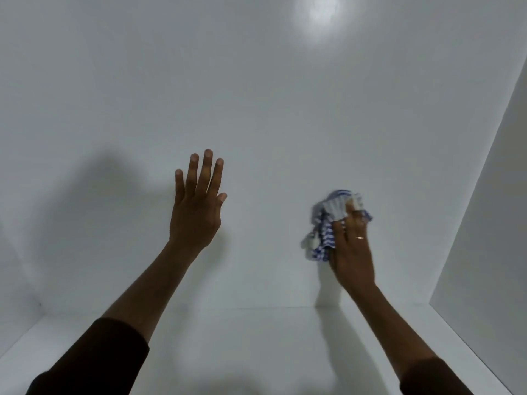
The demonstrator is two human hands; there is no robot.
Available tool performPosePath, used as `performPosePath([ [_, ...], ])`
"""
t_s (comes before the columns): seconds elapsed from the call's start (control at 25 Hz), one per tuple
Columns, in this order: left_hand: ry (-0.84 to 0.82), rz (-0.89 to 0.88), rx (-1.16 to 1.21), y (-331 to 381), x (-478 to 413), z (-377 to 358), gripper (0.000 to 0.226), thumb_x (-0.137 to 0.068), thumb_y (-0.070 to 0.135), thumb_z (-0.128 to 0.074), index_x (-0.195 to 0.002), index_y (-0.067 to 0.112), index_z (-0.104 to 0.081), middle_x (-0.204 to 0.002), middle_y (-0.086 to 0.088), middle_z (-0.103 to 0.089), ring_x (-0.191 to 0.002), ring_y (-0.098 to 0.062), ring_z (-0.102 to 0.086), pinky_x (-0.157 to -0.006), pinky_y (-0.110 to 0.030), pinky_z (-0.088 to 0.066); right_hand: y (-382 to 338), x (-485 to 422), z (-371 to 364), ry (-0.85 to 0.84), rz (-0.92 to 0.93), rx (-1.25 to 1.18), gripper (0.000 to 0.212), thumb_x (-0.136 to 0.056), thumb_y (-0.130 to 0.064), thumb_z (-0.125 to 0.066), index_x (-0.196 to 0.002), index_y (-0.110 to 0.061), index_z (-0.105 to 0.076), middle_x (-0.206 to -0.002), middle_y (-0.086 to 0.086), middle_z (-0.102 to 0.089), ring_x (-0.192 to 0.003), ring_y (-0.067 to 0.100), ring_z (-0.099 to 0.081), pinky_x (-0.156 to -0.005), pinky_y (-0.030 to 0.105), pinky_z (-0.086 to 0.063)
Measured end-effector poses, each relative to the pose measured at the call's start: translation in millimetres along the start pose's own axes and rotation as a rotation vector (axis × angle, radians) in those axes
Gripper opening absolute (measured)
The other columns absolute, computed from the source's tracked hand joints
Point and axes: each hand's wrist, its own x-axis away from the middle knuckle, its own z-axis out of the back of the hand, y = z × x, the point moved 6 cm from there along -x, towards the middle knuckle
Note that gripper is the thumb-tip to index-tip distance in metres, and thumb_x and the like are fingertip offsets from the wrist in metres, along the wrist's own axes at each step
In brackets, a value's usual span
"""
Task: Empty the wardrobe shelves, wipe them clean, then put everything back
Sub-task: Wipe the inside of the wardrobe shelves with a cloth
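Inside a white wardrobe compartment, the back wall (256,95) fills the view, with the bare shelf (242,346) below and a side panel (484,209) to the right — a soft glare marks the wall near the top. The right hand (352,249) presses a bunched blue-and-white striped cloth (328,223) against the back wall, its fingers curled round the cloth, which lies up and to the left of the palm. The left hand (196,206) is spread flat with fingers straight, holding nothing — so the wiping stroke likely belongs to the right hand, with unwiped wall open leftward and above.

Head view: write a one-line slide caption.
Right hand presses a striped cloth to the white back wall; left hand spread open.
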Motion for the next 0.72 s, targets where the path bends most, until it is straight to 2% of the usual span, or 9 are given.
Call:
performPosePath([
  [0.08,0.002,0.026,-0.002,-1,1,-4,0.066,-0.107,0.026,-0.041,-0.162,0.013,-0.009,-0.170,-0.009,0.000,-0.156,-0.032,0.003,-0.124,-0.058,-0.010,35,17,7,-0.001,-0.246,-0.018,0.059,-0.090,-0.001,-0.052,-0.146,0.007,-0.033,-0.157,0.031,-0.019,-0.147,0.048,-0.016,-0.109,0.066,-0.034],
  [0.16,0.007,0.032,0.006,0,1,-4,0.065,-0.107,0.026,-0.040,-0.162,0.013,-0.009,-0.170,-0.009,0.001,-0.156,-0.032,0.004,-0.124,-0.059,-0.009,9,19,-6,-0.060,-0.456,-0.153,0.058,-0.094,-0.001,-0.051,-0.149,0.001,-0.034,-0.158,0.023,-0.022,-0.146,0.044,-0.022,-0.117,0.057,-0.029],
  [0.24,0.011,0.027,0.010,0,1,-2,0.066,-0.107,0.026,-0.041,-0.162,0.013,-0.007,-0.170,-0.009,0.002,-0.156,-0.032,0.005,-0.124,-0.059,-0.009,-66,2,-18,-0.102,-0.244,-0.306,0.051,-0.100,-0.005,-0.043,-0.150,-0.006,-0.036,-0.151,0.008,-0.036,-0.139,0.030,-0.038,-0.120,0.040,-0.024],
  [0.28,0.014,0.023,0.006,0,1,-2,0.067,-0.107,0.027,-0.041,-0.162,0.013,-0.007,-0.170,-0.010,0.002,-0.156,-0.032,0.005,-0.123,-0.059,-0.009,-109,-5,-25,-0.098,-0.061,-0.344,0.048,-0.103,-0.008,-0.039,-0.151,-0.009,-0.036,-0.148,0.003,-0.041,-0.136,0.025,-0.043,-0.120,0.041,-0.026],
  [0.36,0.012,0.003,-0.011,-1,2,-2,0.068,-0.107,0.030,-0.041,-0.162,0.013,-0.006,-0.169,-0.012,0.002,-0.156,-0.033,0.005,-0.123,-0.059,-0.010,-183,-4,-50,-0.175,0.233,-0.278,0.055,-0.103,-0.016,-0.048,-0.155,-0.015,-0.032,-0.159,0.007,-0.034,-0.146,0.028,-0.032,-0.122,0.052,-0.020],
  [0.44,0.011,-0.020,-0.026,-5,3,-2,0.068,-0.108,0.033,-0.041,-0.162,0.013,-0.005,-0.169,-0.013,0.001,-0.156,-0.034,0.003,-0.123,-0.059,-0.011,-211,2,-68,-0.210,0.368,-0.140,0.064,-0.095,-0.016,-0.060,-0.154,-0.017,-0.034,-0.164,0.011,-0.023,-0.153,0.030,-0.018,-0.122,0.054,-0.015],
  [0.52,0.015,-0.023,-0.011,-7,3,-1,0.067,-0.108,0.033,-0.041,-0.162,0.014,-0.006,-0.169,-0.012,0.000,-0.156,-0.033,0.002,-0.123,-0.059,-0.011,-178,2,-64,-0.133,0.401,-0.069,0.062,-0.096,-0.016,-0.057,-0.154,-0.016,-0.035,-0.164,0.011,-0.023,-0.153,0.029,-0.017,-0.122,0.053,-0.016],
  [0.6,0.020,-0.006,0.006,-6,2,-2,0.065,-0.109,0.032,-0.037,-0.163,0.016,-0.004,-0.170,-0.010,0.001,-0.156,-0.032,0.003,-0.124,-0.058,-0.009,-102,11,-47,-0.088,0.308,-0.010,0.064,-0.097,-0.013,-0.057,-0.155,-0.014,-0.032,-0.163,0.012,-0.022,-0.153,0.031,-0.017,-0.122,0.054,-0.016],
  [0.72,0.010,0.036,-0.029,-5,3,-9,0.063,-0.110,0.034,-0.029,-0.162,0.017,0.003,-0.170,-0.008,0.006,-0.156,-0.032,0.007,-0.124,-0.058,-0.007,17,27,-3,-0.052,-0.097,0.009,0.078,-0.084,0.005,-0.069,-0.153,-0.007,-0.035,-0.165,0.016,-0.012,-0.154,0.032,-0.001,-0.115,0.060,-0.031],
])
